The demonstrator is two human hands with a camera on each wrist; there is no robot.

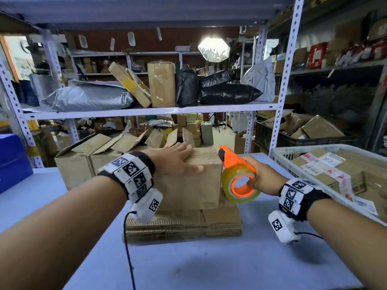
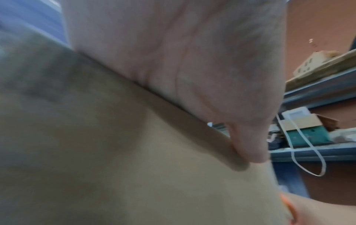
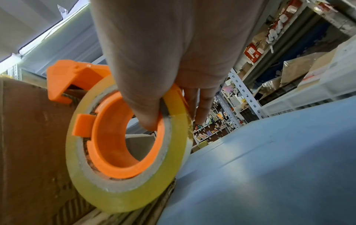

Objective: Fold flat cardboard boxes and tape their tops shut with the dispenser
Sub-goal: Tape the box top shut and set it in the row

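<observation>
- The folded box stands on a stack of flat cardboard near the middle of the blue table, top flaps down
- The left hand lies flat on the box top with fingers straight, pressing the flaps rather than clutching anything; the left wrist view shows the palm against the cardboard edge
- The right hand grips the tape dispenser, thumb hooked through the orange core and fingers wrapped over the yellowish roll, as the right wrist view confirms
- The key relation: the dispenser sits touching or just beside the box's right end, at 3 o'clock from the box, with its orange cutter head level with the top edge and pointing toward 10 o'clock, over the lid
- The box's long axis runs 9 to 3 o'clock, so the top seam probably runs the same way, though the left hand hides it
- The right hand is the nearer one to the starting edge; my judgement is that the coming pull goes from 3 toward 9 o'clock along the lid, and the left hand lies in that path and would need to shift
</observation>
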